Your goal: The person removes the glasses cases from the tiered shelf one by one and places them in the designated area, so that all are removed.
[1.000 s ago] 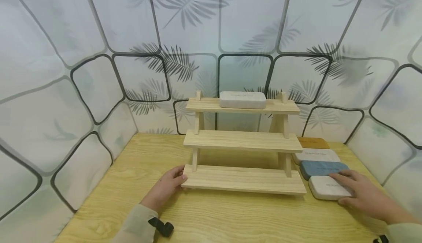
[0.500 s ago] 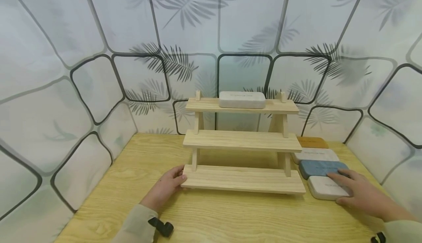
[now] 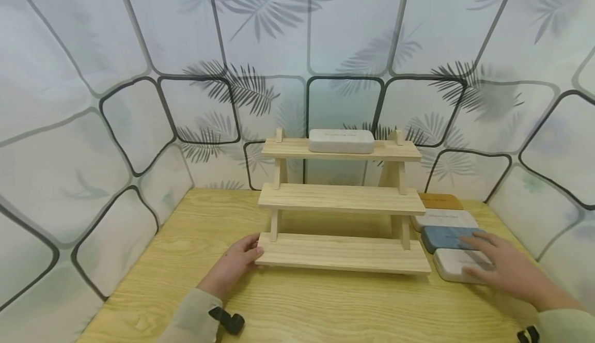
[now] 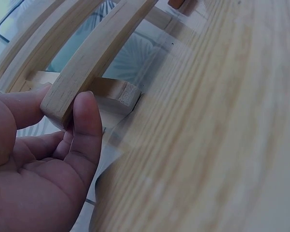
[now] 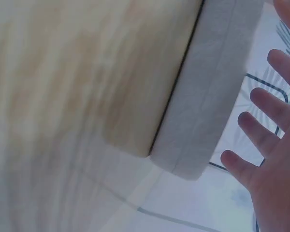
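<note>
A pale wooden three-tier display stand (image 3: 341, 252) stands on the table. My left hand (image 3: 232, 266) pinches the left end of its lowest shelf; in the left wrist view the thumb and fingers sit on either side of that board end (image 4: 63, 99). At the right, my right hand (image 3: 511, 273) hovers with spread fingers over the nearest white case (image 3: 448, 265) and the edge of a blue case (image 3: 439, 237). The right wrist view shows the hand's extended fingers (image 5: 266, 137) apart from the white case (image 5: 198, 96). Another white case (image 3: 341, 141) rests on the top shelf.
Behind the blue case lie a white case (image 3: 451, 218) and an orange-brown case (image 3: 443, 201), in a row right of the stand. Patterned fabric walls (image 3: 200, 110) with leaf prints enclose the wood-grain table (image 3: 218, 219) at the back and sides.
My right hand has come off the nearest white case and shifted slightly left, its fingers spreading. The cases stay in place, and my left hand keeps its hold on the shelf.
</note>
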`<control>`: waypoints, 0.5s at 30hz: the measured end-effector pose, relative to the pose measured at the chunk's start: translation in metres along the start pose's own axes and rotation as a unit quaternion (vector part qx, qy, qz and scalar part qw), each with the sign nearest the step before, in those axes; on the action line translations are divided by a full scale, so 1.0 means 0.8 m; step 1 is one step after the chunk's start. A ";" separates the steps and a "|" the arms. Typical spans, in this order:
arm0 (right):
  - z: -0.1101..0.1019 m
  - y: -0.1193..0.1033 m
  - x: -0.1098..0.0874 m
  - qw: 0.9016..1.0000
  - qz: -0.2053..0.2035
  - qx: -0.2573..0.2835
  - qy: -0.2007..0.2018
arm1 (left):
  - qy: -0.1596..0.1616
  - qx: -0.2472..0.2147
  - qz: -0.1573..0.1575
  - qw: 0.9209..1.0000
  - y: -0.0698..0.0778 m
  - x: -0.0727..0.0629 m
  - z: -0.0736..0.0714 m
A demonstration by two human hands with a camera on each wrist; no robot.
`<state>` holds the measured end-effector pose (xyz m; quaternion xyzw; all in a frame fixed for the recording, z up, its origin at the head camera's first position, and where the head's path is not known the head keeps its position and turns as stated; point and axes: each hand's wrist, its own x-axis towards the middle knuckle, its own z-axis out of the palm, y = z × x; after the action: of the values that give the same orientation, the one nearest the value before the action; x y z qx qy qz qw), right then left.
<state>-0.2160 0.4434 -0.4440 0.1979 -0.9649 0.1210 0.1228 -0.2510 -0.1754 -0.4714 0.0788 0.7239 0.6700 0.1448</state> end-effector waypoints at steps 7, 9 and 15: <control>-0.016 -0.022 0.017 1.000 0.007 -0.003 -0.001 | 0.000 0.003 0.009 1.000 0.000 0.001 0.000; -0.021 -0.029 0.023 1.000 0.010 -0.008 -0.002 | 0.000 0.006 0.012 1.000 0.000 0.001 0.000; -0.035 -0.051 0.041 1.000 0.005 -0.024 0.010 | 0.000 0.009 0.008 1.000 0.000 -0.001 0.000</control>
<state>-0.2235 0.4032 -0.4008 0.1892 -0.9672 0.1004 0.1364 -0.2501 -0.1756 -0.4716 0.0857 0.7292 0.6645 0.1392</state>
